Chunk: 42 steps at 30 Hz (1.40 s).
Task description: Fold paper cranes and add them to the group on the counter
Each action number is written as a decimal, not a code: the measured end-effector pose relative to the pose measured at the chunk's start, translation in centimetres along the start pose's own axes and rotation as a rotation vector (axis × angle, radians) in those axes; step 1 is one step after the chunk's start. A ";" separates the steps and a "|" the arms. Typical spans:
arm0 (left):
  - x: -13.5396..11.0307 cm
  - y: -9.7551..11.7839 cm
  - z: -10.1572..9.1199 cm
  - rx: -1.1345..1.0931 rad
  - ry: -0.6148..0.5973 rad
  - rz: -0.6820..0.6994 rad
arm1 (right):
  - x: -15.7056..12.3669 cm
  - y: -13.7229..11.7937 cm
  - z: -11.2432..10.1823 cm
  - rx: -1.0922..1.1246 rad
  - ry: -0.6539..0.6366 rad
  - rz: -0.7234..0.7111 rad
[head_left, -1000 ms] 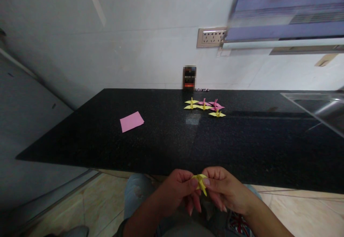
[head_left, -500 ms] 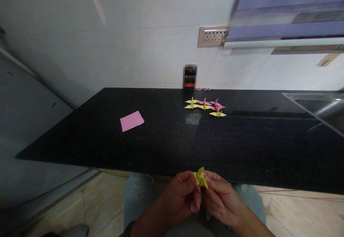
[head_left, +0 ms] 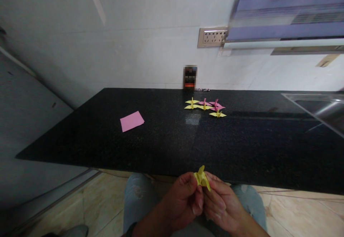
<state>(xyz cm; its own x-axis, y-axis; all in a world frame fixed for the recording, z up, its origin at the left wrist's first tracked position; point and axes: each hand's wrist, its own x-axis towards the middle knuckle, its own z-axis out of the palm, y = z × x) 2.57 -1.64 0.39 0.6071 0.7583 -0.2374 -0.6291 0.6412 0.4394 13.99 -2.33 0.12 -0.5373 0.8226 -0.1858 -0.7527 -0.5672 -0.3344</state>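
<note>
Both my hands hold a small folded yellow paper figure (head_left: 202, 178) just below the near edge of the black counter (head_left: 172, 140). My left hand (head_left: 184, 199) pinches it from the left, thumb and fingers closed on the paper. My right hand (head_left: 221, 203) grips it from the right, fingers curled against it. The paper sticks up between the fingertips, above my lap.
Several folded paper cranes (head_left: 205, 107), yellow and pink, stand in a cluster at the back of the counter. A flat pink paper square (head_left: 131, 121) lies at the left. A steel sink (head_left: 317, 109) is at the right edge. A wall socket plate (head_left: 212, 37) and a blurred small item (head_left: 190, 77) are behind.
My hands have turned the yellow paper so that it points upward between the fingertips, and both hands have dropped slightly lower in the view. Nothing on the counter has moved.
</note>
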 end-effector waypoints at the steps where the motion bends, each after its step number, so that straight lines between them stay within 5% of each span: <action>1: 0.0 0.0 0.0 -0.010 -0.003 0.002 | 0.0 0.0 -0.1 0.006 0.007 -0.002; 12: 0.3 0.2 0.1 0.000 0.010 -0.011 | 0.1 -0.3 0.1 -0.019 0.020 -0.025; 20: 0.5 2.8 -0.3 0.219 0.183 -0.015 | 0.1 -1.8 -1.0 -0.113 0.170 -0.031; 33: 0.7 2.9 -0.5 0.021 0.181 -0.057 | 0.2 -2.9 -0.5 -0.152 0.212 0.002; 42: 0.6 3.7 -1.2 0.125 0.168 -0.013 | 0.1 -4.5 -0.9 -0.264 0.309 -0.011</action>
<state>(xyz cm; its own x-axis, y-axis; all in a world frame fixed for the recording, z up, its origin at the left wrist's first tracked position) 0.01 1.29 0.86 0.5181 0.7660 -0.3805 -0.5508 0.6392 0.5368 17.68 0.35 0.79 -0.3599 0.8244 -0.4368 -0.6122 -0.5620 -0.5562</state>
